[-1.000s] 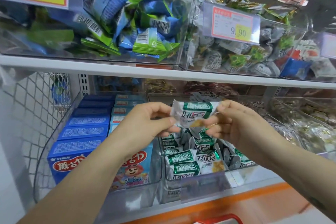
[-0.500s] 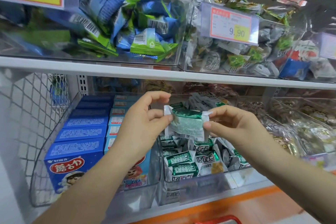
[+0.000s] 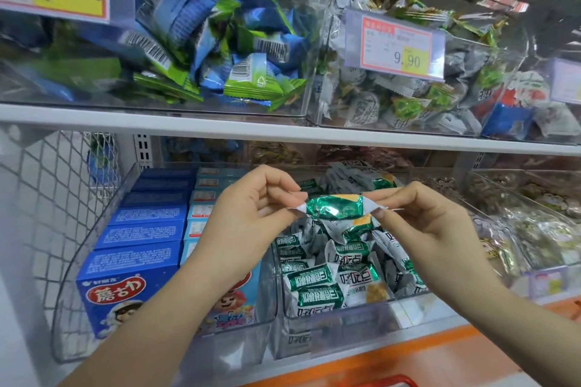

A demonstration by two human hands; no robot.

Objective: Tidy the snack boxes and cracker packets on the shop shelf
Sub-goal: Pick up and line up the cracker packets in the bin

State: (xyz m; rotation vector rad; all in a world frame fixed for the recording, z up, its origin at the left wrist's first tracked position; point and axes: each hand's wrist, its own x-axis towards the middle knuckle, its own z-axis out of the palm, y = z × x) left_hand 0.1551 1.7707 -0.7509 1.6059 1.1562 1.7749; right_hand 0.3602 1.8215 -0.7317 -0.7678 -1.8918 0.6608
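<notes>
Holding 1 green and silver cracker packet (image 3: 334,206) by its 2 crimped ends, we have our left hand (image 3: 251,214) pinching the left seal and our right hand (image 3: 421,217) pinching the right seal, fingers closed on it at both sides. Its long axis runs level, left to right, between our fingertips. It hangs in the air directly above the middle clear bin (image 3: 345,324) at the lower shelf's front edge, where matching packets lie heaped. Blue snack boxes (image 3: 125,280) stand in the bin to the left. We judge a straight drop downward would place it, both hands equally near.
</notes>
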